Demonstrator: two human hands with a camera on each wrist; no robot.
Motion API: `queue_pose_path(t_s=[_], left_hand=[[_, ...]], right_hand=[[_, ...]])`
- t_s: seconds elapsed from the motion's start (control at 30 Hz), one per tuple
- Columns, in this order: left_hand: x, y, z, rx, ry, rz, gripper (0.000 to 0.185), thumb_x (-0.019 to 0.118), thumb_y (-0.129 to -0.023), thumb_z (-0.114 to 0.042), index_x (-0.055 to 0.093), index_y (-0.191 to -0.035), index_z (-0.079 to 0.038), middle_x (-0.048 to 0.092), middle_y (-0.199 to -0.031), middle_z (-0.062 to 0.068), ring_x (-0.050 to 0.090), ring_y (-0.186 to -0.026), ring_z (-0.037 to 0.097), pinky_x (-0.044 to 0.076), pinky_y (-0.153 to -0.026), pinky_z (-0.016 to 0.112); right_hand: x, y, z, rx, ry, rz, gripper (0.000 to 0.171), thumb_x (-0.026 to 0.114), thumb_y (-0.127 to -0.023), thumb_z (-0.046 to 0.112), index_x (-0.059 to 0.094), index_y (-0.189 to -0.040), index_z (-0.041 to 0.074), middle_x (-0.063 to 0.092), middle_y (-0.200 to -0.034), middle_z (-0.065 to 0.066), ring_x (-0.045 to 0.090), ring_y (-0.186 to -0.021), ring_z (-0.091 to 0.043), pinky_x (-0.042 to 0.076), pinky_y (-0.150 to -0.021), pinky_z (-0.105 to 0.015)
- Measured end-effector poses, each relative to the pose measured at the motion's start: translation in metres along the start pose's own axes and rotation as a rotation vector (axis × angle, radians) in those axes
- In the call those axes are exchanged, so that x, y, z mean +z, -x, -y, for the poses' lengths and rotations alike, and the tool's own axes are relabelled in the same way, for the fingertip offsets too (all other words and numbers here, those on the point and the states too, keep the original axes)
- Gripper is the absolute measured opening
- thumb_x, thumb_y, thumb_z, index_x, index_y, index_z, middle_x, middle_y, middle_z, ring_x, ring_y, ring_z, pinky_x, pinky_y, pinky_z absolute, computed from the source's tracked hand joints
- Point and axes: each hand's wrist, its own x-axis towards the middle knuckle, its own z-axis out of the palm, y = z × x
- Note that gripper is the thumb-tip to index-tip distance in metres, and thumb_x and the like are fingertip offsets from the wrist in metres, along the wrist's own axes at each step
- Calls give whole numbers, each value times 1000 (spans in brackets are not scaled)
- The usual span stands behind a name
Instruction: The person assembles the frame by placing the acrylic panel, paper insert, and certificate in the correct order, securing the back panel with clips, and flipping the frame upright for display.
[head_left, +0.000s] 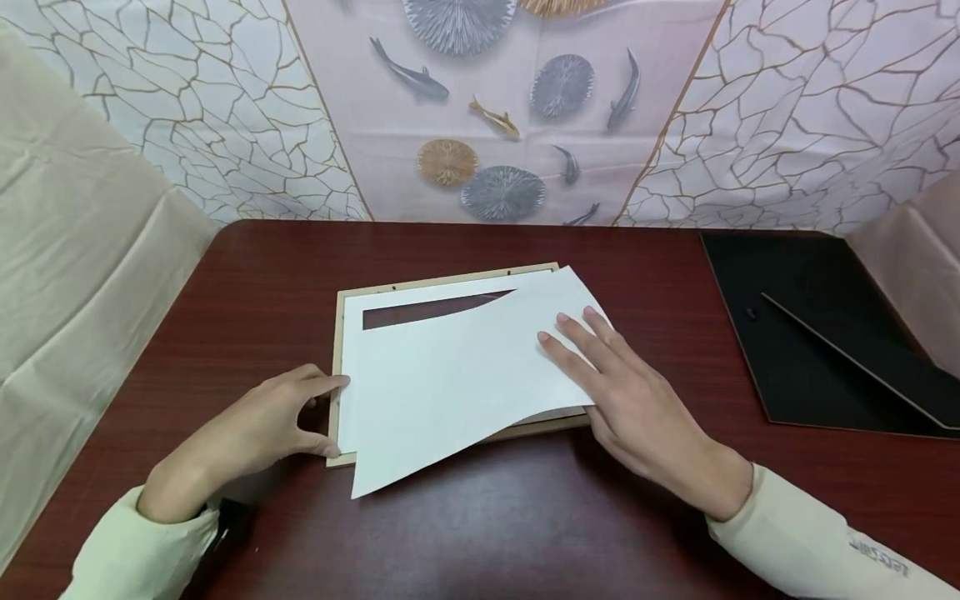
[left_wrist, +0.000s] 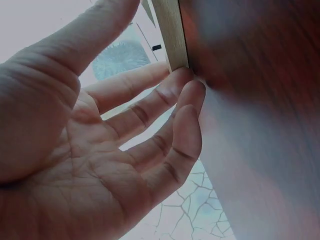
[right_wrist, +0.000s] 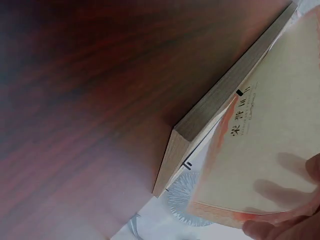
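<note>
A white-backed certificate sheet point(head_left: 450, 375) lies slanted and bowed across a light wooden picture frame point(head_left: 450, 278), its near left corner sticking out past the frame. My right hand point(head_left: 637, 400) grips the sheet's right side, fingers spread on top and the thumb hidden beneath. From the right wrist view, the certificate's underside point(right_wrist: 275, 135) shows cream paper, an orange border and dark characters. At the frame's left side, my left hand point(head_left: 247, 425) holds the edge, thumb at the near corner and index finger farther up. A white mat with a dark window point(head_left: 420, 312) sits inside the frame.
At the right of the dark red wooden table point(head_left: 480, 533) lies a black backing board point(head_left: 742, 333), its stand flap point(head_left: 862, 350) raised at an angle. A patterned cloth point(head_left: 510, 100) hangs behind the table, and pale fabric point(head_left: 67, 250) borders the left side.
</note>
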Motion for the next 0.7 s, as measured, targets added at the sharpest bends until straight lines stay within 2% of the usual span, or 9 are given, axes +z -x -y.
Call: queue_pose_path(t_s=[0.2, 0.33, 0.4, 0.5, 0.6, 0.7], left_hand=[[4, 2, -5, 22, 9, -17, 72, 96, -73, -29, 67, -135, -5, 59, -95, -6, 52, -80, 7, 46, -72, 26], [6, 0, -8, 28, 20, -45, 57, 90, -82, -25, 69, -131, -4, 57, -88, -7, 53, -78, 5, 47, -70, 25], [6, -1, -9, 28, 33, -54, 50, 84, -89, -22, 69, -131, 0, 61, -89, -7, 55, -79, 5, 48, -70, 25], [5, -1, -11, 17, 45, -51, 42, 74, -98, -20, 68, -133, 3, 64, -91, -5, 57, -79, 6, 49, -71, 27], [4, -1, -12, 2, 38, -46, 44, 70, -101, -25, 67, -135, 3, 68, -97, -2, 60, -83, 9, 52, -76, 31], [4, 1, -13, 5, 56, -50, 50, 70, -101, -35, 67, -135, 1, 66, -96, -3, 59, -85, 8, 51, -78, 31]], right_hand=[[-3, -12, -4, 73, -86, -93, 86, 52, -77, -24, 50, -155, 10, 51, -158, -21, 44, -148, -48, 53, -102, -61], [-9, -18, -6, 142, -127, -123, 78, 52, -83, -24, 54, -153, 10, 52, -158, -19, 42, -150, -45, 48, -107, -65], [-10, -18, -8, 155, -124, -79, 77, 54, -83, -22, 55, -152, 11, 52, -157, -19, 41, -151, -45, 51, -105, -63], [-9, -14, -11, 153, -102, 51, 78, 59, -82, -20, 54, -153, 12, 49, -159, -18, 37, -153, -45, 56, -99, -58], [-6, -9, -16, 127, -65, 196, 82, 60, -80, -19, 52, -155, 12, 44, -163, -19, 32, -156, -44, 58, -94, -53], [-4, -4, -23, 83, -27, 295, 78, 63, -82, -16, 53, -154, 12, 42, -164, -20, 30, -156, -46, 57, -98, -51]])
